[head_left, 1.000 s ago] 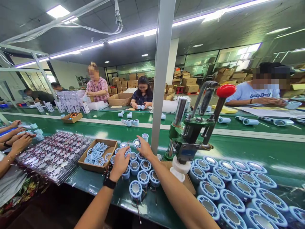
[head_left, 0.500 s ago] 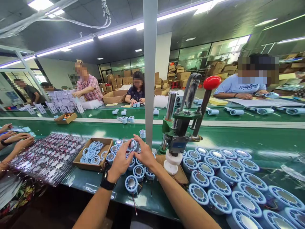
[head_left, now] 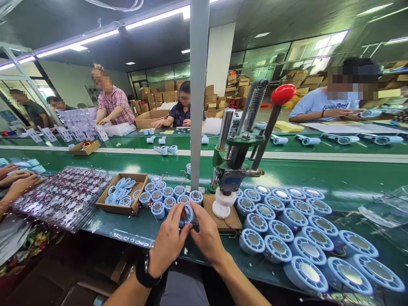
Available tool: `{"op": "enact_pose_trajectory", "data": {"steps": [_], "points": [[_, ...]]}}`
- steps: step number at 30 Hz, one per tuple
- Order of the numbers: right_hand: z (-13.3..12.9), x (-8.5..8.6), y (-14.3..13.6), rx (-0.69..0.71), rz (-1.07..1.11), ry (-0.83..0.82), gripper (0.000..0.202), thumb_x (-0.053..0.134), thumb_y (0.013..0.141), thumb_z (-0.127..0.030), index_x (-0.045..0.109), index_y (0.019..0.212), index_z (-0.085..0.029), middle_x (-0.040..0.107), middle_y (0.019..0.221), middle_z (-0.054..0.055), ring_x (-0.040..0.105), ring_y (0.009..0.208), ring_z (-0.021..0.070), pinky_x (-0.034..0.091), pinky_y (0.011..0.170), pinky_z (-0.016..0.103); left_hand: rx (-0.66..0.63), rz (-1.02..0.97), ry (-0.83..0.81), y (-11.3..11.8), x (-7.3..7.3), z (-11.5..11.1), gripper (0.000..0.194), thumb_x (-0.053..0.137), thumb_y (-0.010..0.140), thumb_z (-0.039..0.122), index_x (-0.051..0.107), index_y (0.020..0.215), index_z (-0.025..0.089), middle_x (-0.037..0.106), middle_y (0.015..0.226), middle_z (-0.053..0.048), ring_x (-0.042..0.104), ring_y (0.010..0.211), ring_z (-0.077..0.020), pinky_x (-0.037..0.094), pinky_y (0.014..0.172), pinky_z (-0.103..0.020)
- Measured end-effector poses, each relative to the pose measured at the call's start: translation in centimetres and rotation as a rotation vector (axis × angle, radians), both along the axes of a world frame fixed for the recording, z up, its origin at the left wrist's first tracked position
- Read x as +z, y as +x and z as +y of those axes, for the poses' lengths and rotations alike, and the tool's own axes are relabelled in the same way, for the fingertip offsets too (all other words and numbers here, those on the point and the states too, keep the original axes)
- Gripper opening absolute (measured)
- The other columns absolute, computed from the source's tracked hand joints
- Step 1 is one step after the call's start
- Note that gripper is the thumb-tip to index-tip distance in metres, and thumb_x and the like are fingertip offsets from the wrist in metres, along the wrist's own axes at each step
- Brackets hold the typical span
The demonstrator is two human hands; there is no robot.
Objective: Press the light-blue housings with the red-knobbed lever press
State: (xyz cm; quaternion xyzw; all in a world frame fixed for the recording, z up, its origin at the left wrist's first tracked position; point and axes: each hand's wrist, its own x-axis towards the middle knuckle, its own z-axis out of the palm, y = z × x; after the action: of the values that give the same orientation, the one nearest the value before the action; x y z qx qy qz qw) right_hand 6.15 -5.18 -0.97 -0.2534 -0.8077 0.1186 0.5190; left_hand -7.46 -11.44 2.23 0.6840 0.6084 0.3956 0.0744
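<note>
Between both hands, near the table's front edge, is a round light-blue plastic housing (head_left: 186,214) with a disc in its face. My left hand (head_left: 168,238) grips its left side, and my right hand (head_left: 208,233) closes on the right side. The thumbs meet at its near edge, and the fingers hide much of it. Just beyond the hands stands a group of similar blue housings (head_left: 157,195) with silver discs facing up. To the right is a hand press (head_left: 234,170) with a red-knobbed lever (head_left: 283,94); its white round lower block (head_left: 221,209) rests on a brown board (head_left: 236,222).
Rows of blue housings (head_left: 282,229) cover the right side of the green table. A carton (head_left: 108,207) of blue rings (head_left: 119,193) sits left, beside stacked sheets (head_left: 63,197) with red wires. A grey post (head_left: 199,97) rises behind. Co-workers sit and stand across the line.
Both hands have come down and closer to me, away from above the housing group, and hold a blue housing in both frames. The view has shifted slightly.
</note>
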Motion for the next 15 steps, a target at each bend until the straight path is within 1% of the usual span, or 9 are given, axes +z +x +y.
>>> {"op": "enact_pose_trajectory", "data": {"steps": [4, 8, 10, 12, 15], "points": [[-1.4, 0.0, 1.1, -0.032, 0.023, 0.037, 0.079, 0.045, 0.079, -0.001, 0.031, 0.153, -0.025, 0.057, 0.134, 0.009, 0.055, 0.126, 0.0198, 0.053, 0.105, 0.039, 0.013, 0.025, 0.016, 1.1, -0.8, -0.6, 0.044, 0.051, 0.096, 0.029, 0.051, 0.139, 0.019, 0.056, 0.14, -0.013, 0.053, 0.132, -0.0257, 0.047, 0.11, -0.044], [-2.3, -0.5, 2.7, -0.021, -0.02, 0.012, 0.079, 0.046, 0.08, -0.001, 0.03, 0.153, -0.025, 0.053, 0.139, 0.008, 0.05, 0.131, 0.0206, 0.051, 0.107, 0.041, -0.003, 0.03, 0.049, 2.0, -1.8, -1.4, 0.044, 0.053, 0.096, 0.035, 0.054, 0.136, 0.02, 0.058, 0.138, -0.013, 0.055, 0.13, -0.0268, 0.05, 0.107, -0.043], [-2.7, -0.8, 3.4, -0.027, -0.009, -0.002, 0.081, 0.044, 0.078, 0.001, 0.031, 0.153, -0.026, 0.055, 0.137, 0.008, 0.052, 0.129, 0.0201, 0.051, 0.106, 0.041, -0.015, 0.023, 0.054, 2.6, -2.2, -1.8, 0.043, 0.053, 0.096, 0.035, 0.054, 0.136, 0.02, 0.059, 0.138, -0.013, 0.055, 0.13, -0.0265, 0.05, 0.106, -0.042], [-3.0, -1.1, 3.8, -0.046, 0.021, 0.002, 0.082, 0.043, 0.077, 0.002, 0.031, 0.153, -0.026, 0.057, 0.132, 0.008, 0.054, 0.125, 0.0199, 0.053, 0.103, 0.04, -0.026, 0.012, 0.054, 3.3, -2.3, -2.2, 0.042, 0.053, 0.096, 0.033, 0.053, 0.135, 0.02, 0.059, 0.137, -0.013, 0.056, 0.129, -0.0263, 0.05, 0.106, -0.042], [-3.4, -1.3, 4.0, -0.081, 0.044, 0.043, 0.081, 0.042, 0.077, 0.001, 0.031, 0.153, -0.025, 0.06, 0.129, 0.009, 0.056, 0.122, 0.0216, 0.055, 0.1, 0.042, -0.027, -0.025, 0.038, 4.2, -1.9, -2.5, 0.04, 0.055, 0.094, 0.028, 0.052, 0.133, 0.019, 0.059, 0.135, -0.013, 0.056, 0.127, -0.0266, 0.05, 0.106, -0.044]]}}
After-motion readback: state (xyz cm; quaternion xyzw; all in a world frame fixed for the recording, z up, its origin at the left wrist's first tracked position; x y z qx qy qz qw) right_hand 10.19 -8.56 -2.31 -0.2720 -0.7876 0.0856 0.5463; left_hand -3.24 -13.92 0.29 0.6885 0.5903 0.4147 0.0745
